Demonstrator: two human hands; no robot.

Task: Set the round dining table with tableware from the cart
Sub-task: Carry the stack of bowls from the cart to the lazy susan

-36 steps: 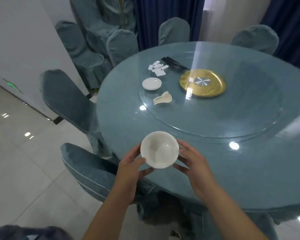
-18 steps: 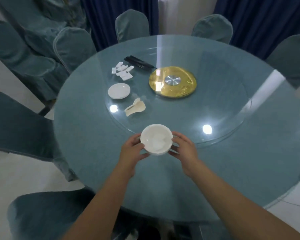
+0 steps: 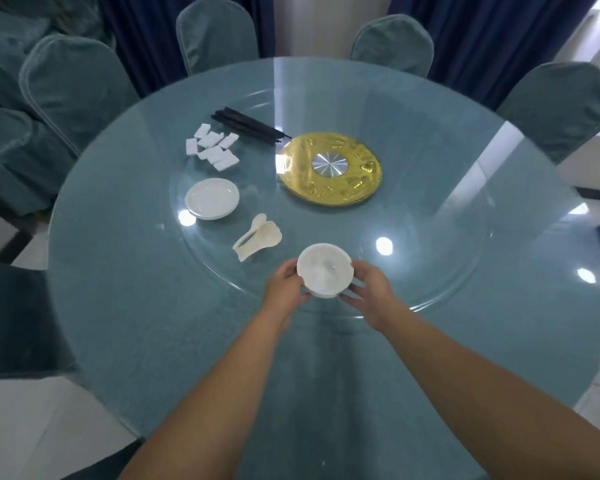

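Observation:
I hold a stack of white bowls [image 3: 324, 270] between both hands over the near edge of the glass turntable [image 3: 430, 258] on the round table [image 3: 125, 306]. My left hand [image 3: 286, 289] grips its left side and my right hand [image 3: 369, 292] grips its right side. On the turntable lie a stack of white plates [image 3: 211, 198], white soup spoons [image 3: 257, 237], small white chopstick rests [image 3: 212, 151] and black chopsticks [image 3: 248, 124]. I cannot tell whether the bowls touch the glass.
A gold disc with a silver hub [image 3: 329, 168] marks the turntable's centre. Chairs in teal covers ring the table, among them one at the far left [image 3: 73, 88], one at the back [image 3: 217, 32] and one at the right [image 3: 555, 105]. Dark blue curtains hang behind.
I have stepped from the table's left side to face it squarely. Both hands have carried the bowls forward from the table's edge onto the near rim of the turntable.

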